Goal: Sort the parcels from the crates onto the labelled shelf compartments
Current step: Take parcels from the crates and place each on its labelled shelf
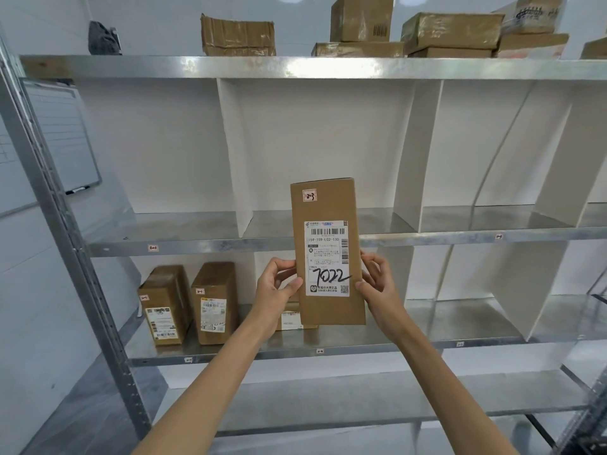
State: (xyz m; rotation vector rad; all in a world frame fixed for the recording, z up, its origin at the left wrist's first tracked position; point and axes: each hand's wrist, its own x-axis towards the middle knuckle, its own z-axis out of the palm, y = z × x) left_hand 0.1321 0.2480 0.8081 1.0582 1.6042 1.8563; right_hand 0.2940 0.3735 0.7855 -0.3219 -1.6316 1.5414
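Bare forearms reached up as the left grip (277,284) and right grip (377,284) pinched the lower side edges of a tall brown parcel (328,257). It was held upright in front of the metal shelf (197,246), shipping label toward the wearer, apparently so the small handwritten tag (309,195) near its top could be matched to a compartment marker. Two other parcels (215,303) stood in the lower-left compartment, white dividers (233,152) split the galvanised tiers, and a whiteboard (62,136) hung on the pale wall at left.

Metal shelf unit (230,246) w/ white dividers (235,152): taped cardboard boxes (451,31) stacked on top tier, 12–2 o'clock; lower tier's left compartment, 8 o'clock, holds upright left parcel (166,305) just beside upright right parcel (215,303); third parcel (290,320), partly hidden, in next compartment.
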